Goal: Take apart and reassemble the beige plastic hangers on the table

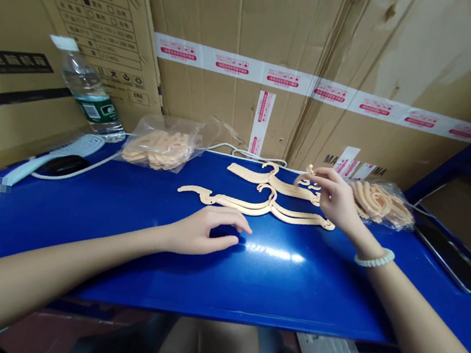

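Observation:
My left hand [205, 231] hovers low over the blue table with its thumb and fingers apart, holding nothing. My right hand [335, 196] is raised at the right end of the hangers, its fingers bent in a pinch at a small beige hanger hook [310, 169]; the fingers partly cover it. Just beyond my left hand lies a beige folding hanger [249, 206], one arm tip bent outward at its left end. Behind it rests another beige hanger [248, 174], its hook pointing away from me and its right end near my right hand.
Clear bags of beige hanger parts lie at the back left [158, 148] and right [383, 203]. A water bottle [93, 95], a pale-handled brush-like object [64, 149] and a black object [66, 164] are left. A dark phone-like slab [455, 260] lies right. Cardboard boxes [228, 105] wall the back.

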`<action>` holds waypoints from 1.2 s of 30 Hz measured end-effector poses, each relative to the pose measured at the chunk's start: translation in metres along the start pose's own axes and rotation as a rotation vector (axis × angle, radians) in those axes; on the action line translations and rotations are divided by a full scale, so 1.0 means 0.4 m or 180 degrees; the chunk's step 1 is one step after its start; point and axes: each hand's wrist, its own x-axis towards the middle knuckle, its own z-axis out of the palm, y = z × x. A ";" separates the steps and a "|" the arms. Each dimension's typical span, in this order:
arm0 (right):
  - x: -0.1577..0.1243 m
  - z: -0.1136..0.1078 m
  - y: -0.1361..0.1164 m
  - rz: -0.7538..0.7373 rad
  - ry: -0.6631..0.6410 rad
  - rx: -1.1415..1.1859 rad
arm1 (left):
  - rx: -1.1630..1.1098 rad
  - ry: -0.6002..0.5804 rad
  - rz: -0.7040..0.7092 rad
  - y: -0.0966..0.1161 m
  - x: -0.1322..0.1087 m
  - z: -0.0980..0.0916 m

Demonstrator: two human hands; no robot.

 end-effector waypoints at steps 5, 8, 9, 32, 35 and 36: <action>-0.016 0.043 -0.147 0.0596 -0.0333 0.2129 | -0.1179 -0.0140 -0.0559 -0.008 -0.002 0.003; -0.034 0.068 -0.192 0.0909 -0.0914 0.3223 | -0.1583 -0.0140 -0.0600 -0.012 -0.004 0.010; -0.040 0.075 -0.203 0.0947 -0.1099 0.3384 | -0.1698 -0.0078 -0.0598 -0.013 -0.003 0.011; -0.032 0.061 0.081 0.0355 -0.1045 -0.0737 | -0.2470 0.2425 -0.1422 -0.013 0.030 -0.004; -0.026 0.053 0.070 0.0374 -0.1024 -0.0698 | -0.2417 0.2294 -0.1522 -0.017 0.029 -0.006; -0.026 0.046 0.066 0.0390 -0.1001 -0.0663 | -0.2400 0.2293 -0.1508 -0.019 0.029 -0.007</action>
